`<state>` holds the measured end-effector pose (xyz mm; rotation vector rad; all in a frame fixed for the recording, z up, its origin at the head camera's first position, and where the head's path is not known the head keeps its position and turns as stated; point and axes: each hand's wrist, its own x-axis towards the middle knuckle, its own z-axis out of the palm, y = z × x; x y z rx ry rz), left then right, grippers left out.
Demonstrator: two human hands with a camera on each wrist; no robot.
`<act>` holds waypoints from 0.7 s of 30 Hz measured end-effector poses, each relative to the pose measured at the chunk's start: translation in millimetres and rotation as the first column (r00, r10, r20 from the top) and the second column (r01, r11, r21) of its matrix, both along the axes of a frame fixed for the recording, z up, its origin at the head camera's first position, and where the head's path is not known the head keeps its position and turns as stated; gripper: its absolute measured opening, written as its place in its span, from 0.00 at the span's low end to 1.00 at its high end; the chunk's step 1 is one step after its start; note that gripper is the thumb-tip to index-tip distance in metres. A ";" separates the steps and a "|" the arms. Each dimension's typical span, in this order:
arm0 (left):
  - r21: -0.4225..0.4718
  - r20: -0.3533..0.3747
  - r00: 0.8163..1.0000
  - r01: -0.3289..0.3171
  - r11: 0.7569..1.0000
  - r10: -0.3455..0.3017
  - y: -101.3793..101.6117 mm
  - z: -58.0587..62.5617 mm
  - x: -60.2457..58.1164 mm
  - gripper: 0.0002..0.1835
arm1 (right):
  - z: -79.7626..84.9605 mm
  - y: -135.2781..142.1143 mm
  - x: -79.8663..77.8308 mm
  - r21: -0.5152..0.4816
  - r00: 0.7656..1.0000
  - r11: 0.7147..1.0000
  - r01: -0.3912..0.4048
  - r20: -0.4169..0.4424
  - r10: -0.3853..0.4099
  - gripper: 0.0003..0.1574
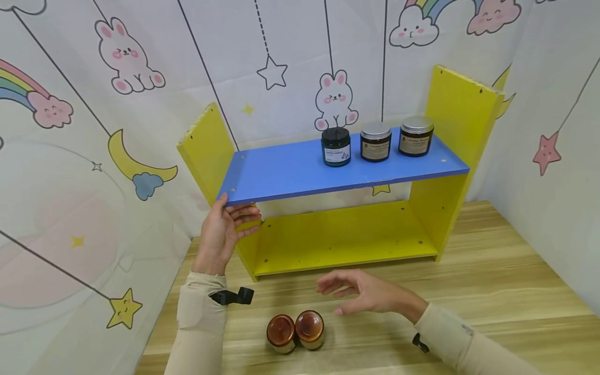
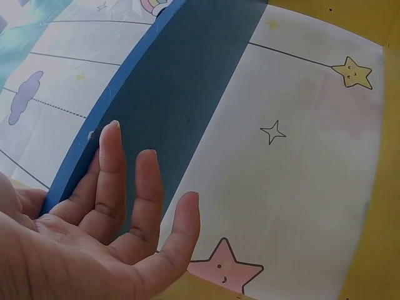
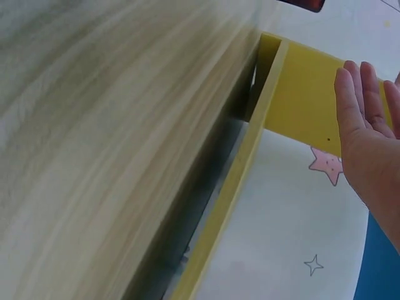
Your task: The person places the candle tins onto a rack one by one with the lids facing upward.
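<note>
At the front left corner of the blue shelf board (image 1: 281, 172), my left hand (image 1: 222, 237) holds the edge, thumb on top and fingers below. The left wrist view shows the index finger tucked against the board's underside (image 2: 181, 94), the other fingers spread away from it. My right hand (image 1: 370, 291) hovers over the table in front of the yellow rack, fingers loosely bent and nothing in them. Left of it, two amber jars (image 1: 281, 330) (image 1: 310, 328) stand side by side on the table. In the right wrist view, the right hand's fingers (image 3: 369, 103) extend with bare palm visible.
On the blue board's right half stand a dark jar with a black lid (image 1: 336, 147) and two brown jars with silver lids (image 1: 375, 141) (image 1: 415, 136). Yellow side panels (image 1: 461, 114) rise at both ends. A yellow lower shelf (image 1: 337, 234) sits close above the wooden table (image 1: 497, 281).
</note>
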<state>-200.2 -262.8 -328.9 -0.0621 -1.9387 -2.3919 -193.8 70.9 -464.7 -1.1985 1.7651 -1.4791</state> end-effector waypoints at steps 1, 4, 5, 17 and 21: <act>-0.002 0.001 1.000 -0.001 1.000 0.001 0.2 0.0 -0.1 0.31 | -1.0 -0.5 0.4 0.002 1.000 1.000 0.000 0.005 0.000 0.36; -0.006 0.004 1.000 -0.006 1.000 0.006 0.5 0.0 -0.6 0.31 | -4.4 -2.4 1.0 0.008 1.000 1.000 0.003 0.013 -0.003 0.36; -0.006 0.006 1.000 -0.006 1.000 0.006 0.6 -0.1 -0.7 0.31 | -5.6 -3.0 1.1 0.010 1.000 1.000 0.004 0.013 -0.004 0.36; -0.021 0.017 1.000 -0.019 1.000 0.019 0.5 -1.2 -0.9 0.31 | -15.7 -12.5 5.4 0.046 0.998 0.999 0.000 0.067 -0.003 0.37; -0.023 0.019 1.000 -0.021 1.000 0.021 0.8 -0.7 -1.6 0.31 | -18.0 -15.1 5.5 0.050 0.997 0.999 0.000 0.072 -0.003 0.38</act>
